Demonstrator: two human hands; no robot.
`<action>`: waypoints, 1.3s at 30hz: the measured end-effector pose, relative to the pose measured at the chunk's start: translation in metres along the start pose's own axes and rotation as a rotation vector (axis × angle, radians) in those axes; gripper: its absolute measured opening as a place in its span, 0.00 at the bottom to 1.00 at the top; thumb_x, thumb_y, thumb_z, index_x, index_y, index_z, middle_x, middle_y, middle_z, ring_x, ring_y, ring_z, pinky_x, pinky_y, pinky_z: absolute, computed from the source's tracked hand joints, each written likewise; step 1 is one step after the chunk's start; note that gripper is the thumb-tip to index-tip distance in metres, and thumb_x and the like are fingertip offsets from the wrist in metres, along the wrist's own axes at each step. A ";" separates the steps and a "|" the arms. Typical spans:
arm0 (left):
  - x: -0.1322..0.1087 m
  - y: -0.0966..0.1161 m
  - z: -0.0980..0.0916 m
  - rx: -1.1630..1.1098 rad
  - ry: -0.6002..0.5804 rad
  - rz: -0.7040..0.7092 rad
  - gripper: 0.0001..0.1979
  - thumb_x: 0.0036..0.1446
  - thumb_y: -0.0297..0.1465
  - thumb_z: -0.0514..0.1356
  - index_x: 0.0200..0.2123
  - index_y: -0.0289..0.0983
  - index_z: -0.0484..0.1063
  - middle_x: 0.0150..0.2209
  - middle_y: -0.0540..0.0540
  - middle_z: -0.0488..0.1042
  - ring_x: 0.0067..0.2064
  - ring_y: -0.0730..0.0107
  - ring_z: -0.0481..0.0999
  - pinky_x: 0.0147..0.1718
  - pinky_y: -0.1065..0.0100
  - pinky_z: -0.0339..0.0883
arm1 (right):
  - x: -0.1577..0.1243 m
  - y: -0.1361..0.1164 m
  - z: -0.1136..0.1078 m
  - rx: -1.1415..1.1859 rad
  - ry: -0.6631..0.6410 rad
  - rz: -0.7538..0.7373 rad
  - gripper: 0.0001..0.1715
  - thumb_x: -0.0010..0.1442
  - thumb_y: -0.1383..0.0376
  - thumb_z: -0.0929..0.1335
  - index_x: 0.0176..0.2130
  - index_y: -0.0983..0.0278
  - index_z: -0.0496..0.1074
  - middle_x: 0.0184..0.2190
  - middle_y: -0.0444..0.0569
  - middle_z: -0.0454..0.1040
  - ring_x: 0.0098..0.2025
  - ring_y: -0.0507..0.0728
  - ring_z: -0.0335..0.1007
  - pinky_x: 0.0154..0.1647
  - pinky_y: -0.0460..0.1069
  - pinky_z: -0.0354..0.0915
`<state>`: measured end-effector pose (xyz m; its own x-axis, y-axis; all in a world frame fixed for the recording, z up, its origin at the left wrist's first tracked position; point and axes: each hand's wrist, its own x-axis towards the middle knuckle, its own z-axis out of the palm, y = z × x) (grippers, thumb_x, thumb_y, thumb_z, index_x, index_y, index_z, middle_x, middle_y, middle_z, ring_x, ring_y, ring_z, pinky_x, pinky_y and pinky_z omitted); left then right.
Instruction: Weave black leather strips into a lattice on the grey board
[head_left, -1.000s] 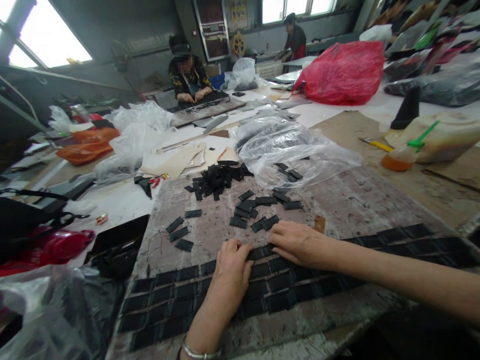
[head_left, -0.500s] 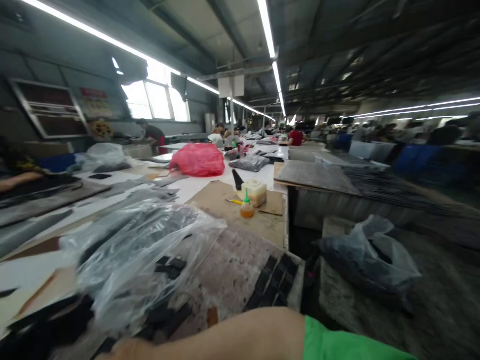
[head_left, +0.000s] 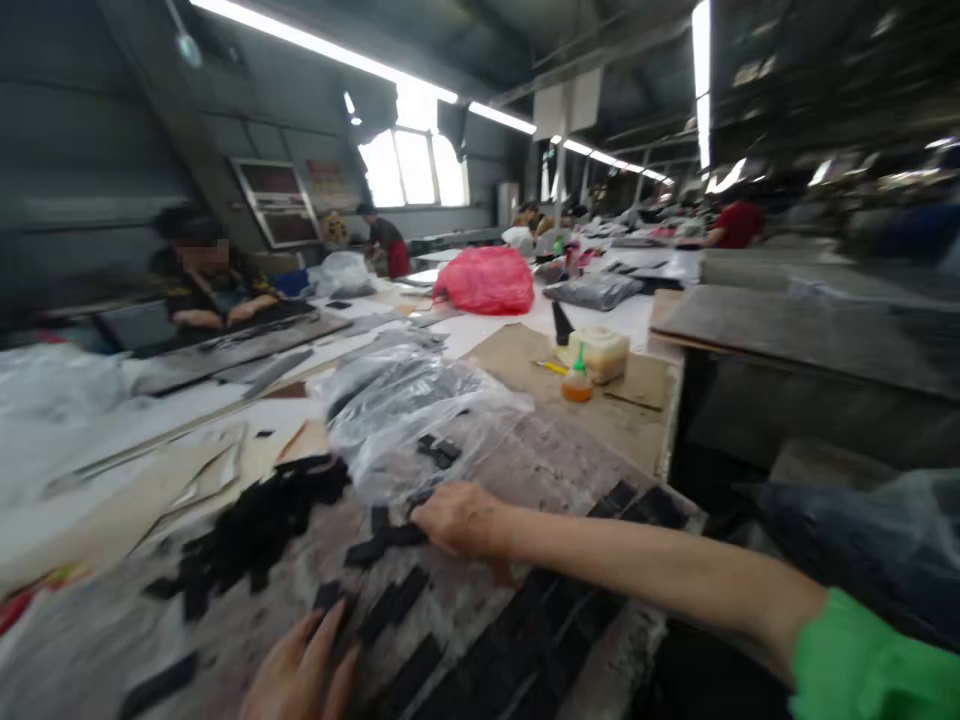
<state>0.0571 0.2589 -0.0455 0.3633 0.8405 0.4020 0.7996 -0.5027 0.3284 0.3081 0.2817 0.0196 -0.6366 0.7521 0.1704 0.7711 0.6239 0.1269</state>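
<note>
Tallying up: black rows (head_left: 517,640) laid at five o'clock; loose pieces (head_left: 386,540) at seven and the dark pile (head_left: 259,520) at eight still outside them. Our right hand (head_left: 461,518), six o'clock, curls at the loose pieces; can't tell if it's gripping. Our left hand (head_left: 300,672), seven o'clock, is open, fingers apart. Versus a second ago: both hands off the rows, view swung right.
</note>
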 end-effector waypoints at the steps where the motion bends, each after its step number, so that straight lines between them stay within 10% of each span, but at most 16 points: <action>1: -0.011 0.007 -0.008 0.024 0.008 0.000 0.14 0.57 0.35 0.52 0.43 0.38 0.72 0.43 0.39 0.72 0.46 0.55 0.72 0.44 0.52 0.69 | -0.009 -0.001 -0.001 0.017 0.030 -0.018 0.06 0.60 0.69 0.63 0.37 0.67 0.69 0.30 0.49 0.74 0.33 0.56 0.68 0.33 0.48 0.64; 15: -0.028 0.073 -0.007 0.017 -0.163 0.027 0.18 0.57 0.31 0.54 0.51 0.39 0.65 0.48 0.39 0.68 0.51 0.57 0.67 0.48 0.53 0.66 | -0.064 -0.016 0.004 0.338 0.123 -0.287 0.14 0.64 0.71 0.57 0.38 0.68 0.69 0.31 0.53 0.70 0.38 0.56 0.65 0.40 0.49 0.63; 22: -0.030 0.075 -0.008 0.004 -0.190 0.017 0.15 0.56 0.29 0.54 0.47 0.38 0.68 0.48 0.39 0.68 0.51 0.56 0.67 0.49 0.52 0.65 | -0.075 0.013 0.002 0.288 0.210 -0.103 0.13 0.63 0.71 0.59 0.43 0.68 0.69 0.41 0.56 0.69 0.45 0.60 0.62 0.47 0.55 0.62; 33: -0.032 0.072 -0.006 -0.019 -0.193 0.026 0.13 0.56 0.27 0.54 0.44 0.38 0.70 0.48 0.39 0.68 0.51 0.57 0.67 0.48 0.54 0.66 | -0.072 0.008 0.000 0.220 -0.072 -0.198 0.10 0.62 0.67 0.62 0.39 0.67 0.72 0.36 0.54 0.68 0.38 0.59 0.61 0.41 0.53 0.62; 39: -0.042 0.051 0.008 0.086 -0.004 0.223 0.13 0.53 0.27 0.56 0.43 0.39 0.71 0.44 0.38 0.72 0.45 0.58 0.74 0.40 0.60 0.73 | -0.067 -0.002 -0.012 0.239 -0.059 -0.127 0.08 0.58 0.73 0.62 0.35 0.67 0.70 0.35 0.53 0.70 0.38 0.56 0.63 0.38 0.48 0.61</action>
<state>0.0867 0.1999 -0.0524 0.5375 0.7112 0.4530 0.7367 -0.6575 0.1580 0.3495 0.2276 0.0198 -0.7326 0.6717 0.1100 0.6655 0.7408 -0.0914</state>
